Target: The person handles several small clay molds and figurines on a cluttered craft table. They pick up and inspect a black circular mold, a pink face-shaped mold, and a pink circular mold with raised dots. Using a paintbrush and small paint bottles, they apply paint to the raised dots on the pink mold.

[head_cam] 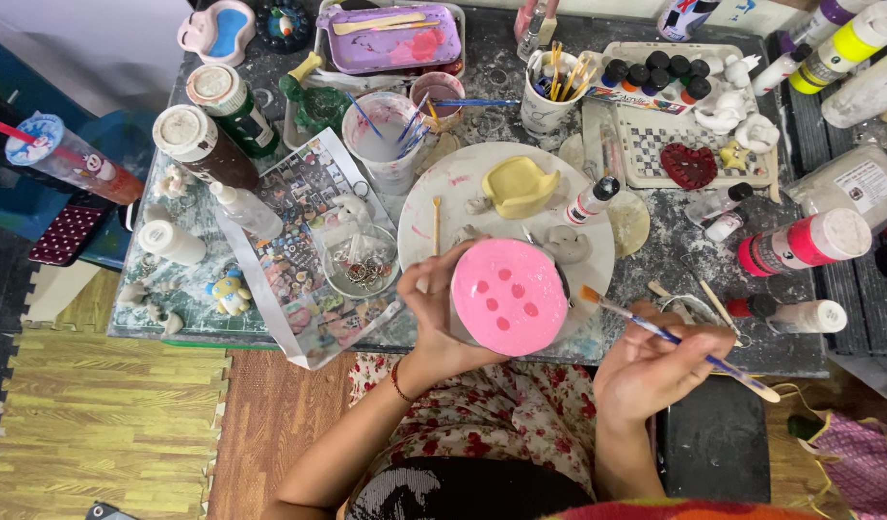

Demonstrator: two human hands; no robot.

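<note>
My left hand (pixel 437 308) grips a round plaster piece (pixel 509 297) painted pink, with several darker pink dimples, and holds it above the table's near edge. My right hand (pixel 651 366) holds a thin paintbrush (pixel 677 342) like a pen; its orange bristle tip points at the pink piece's right rim, a little apart from it. Behind the piece lies a round white board (pixel 453 188) carrying a yellow painted figure (pixel 519 186) and small grey unpainted figures.
The paint-stained table (pixel 675 231) is crowded: a water cup with brushes (pixel 391 140), a brush mug (pixel 549 96), paint bottles (pixel 805 241) at the right, a white tray with small figures and a red heart (pixel 689 166), jars at the left, a purple tray (pixel 391 39) at the back.
</note>
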